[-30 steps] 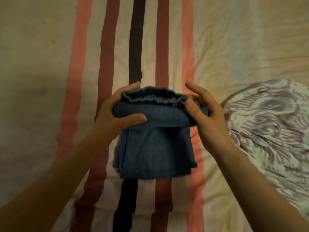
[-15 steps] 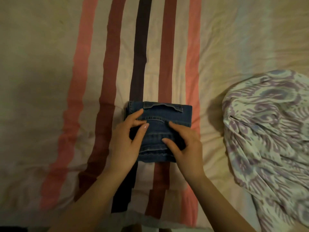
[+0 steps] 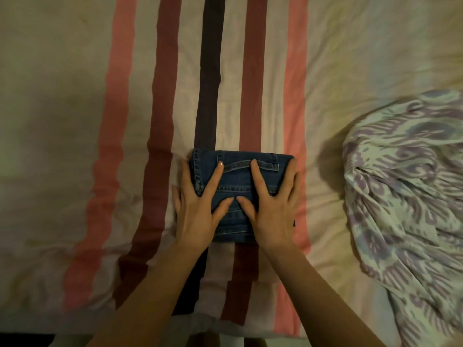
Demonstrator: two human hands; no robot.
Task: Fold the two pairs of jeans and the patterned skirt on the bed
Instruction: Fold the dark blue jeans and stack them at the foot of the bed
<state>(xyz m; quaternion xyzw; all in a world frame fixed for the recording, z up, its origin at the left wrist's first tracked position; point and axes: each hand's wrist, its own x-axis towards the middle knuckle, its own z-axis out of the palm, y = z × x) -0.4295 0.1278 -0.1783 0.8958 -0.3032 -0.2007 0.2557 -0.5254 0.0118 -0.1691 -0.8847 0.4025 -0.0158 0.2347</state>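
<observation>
A pair of blue jeans [image 3: 236, 176] lies folded into a small rectangle on the striped bedsheet [image 3: 160, 96], a back pocket facing up. My left hand [image 3: 198, 204] presses flat on its left half with fingers spread. My right hand [image 3: 273, 204] presses flat on its right half, fingers straight and reaching over the right edge. The patterned skirt [image 3: 406, 196], white with purple and grey marks, lies crumpled on the bed to the right, apart from both hands. No second pair of jeans is in view.
The bed's near edge [image 3: 225, 331] runs along the bottom of the view, with dark floor below it. Bare sheet stretches to the left of the jeans and beyond them.
The jeans went from being folded over in both hands to lying as a compact rectangle. Both hands spread out flat and moved toward its outer edges.
</observation>
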